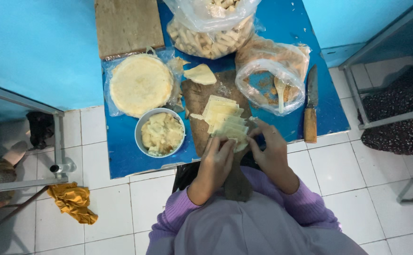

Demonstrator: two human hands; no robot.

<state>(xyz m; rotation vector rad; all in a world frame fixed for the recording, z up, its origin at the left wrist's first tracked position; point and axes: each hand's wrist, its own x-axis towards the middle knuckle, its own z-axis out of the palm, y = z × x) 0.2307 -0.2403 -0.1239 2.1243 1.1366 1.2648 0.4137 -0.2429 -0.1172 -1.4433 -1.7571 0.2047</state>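
Overhead, a low blue table (121, 156) on a white tiled floor, person seated at its near edge in a lilac sleeve.

Containers first. Round metal bowl (160, 132), near-left of centre, holds a lumpy pale yellow filling. Far centre, a clear plastic bag (212, 29), open at the top, packed with short pale rolled pieces. Right of centre, a second clear bag (271, 80), mouth rolled open, holds brown crumbs and a pale spoon (280, 92) lying in them. Far left, a stack of round pale wrappers (141, 84) sits on a sheet of plastic.

A brown wooden board (201, 106) runs from mid-table to the near edge. On it a fanned stack of square pale yellow sheets (223, 118), thin, flat, edges stepped toward the near-right. One loose folded sheet (200, 74) lies at the board's far end.

Left hand (215, 163) rests at the near end of the fan, fingers curled together on the nearest sheet. Right hand (272, 148) just beside it, thumb and fingertips pinching the right edge of that same sheet. Both hands close, nearly touching.

A knife with a wooden handle (311, 106) lies on the table's right side, blade pointing far. A bare wooden plank (128, 24) sits at the far-left. A yellow cloth (73, 202) is crumpled on the floor, left
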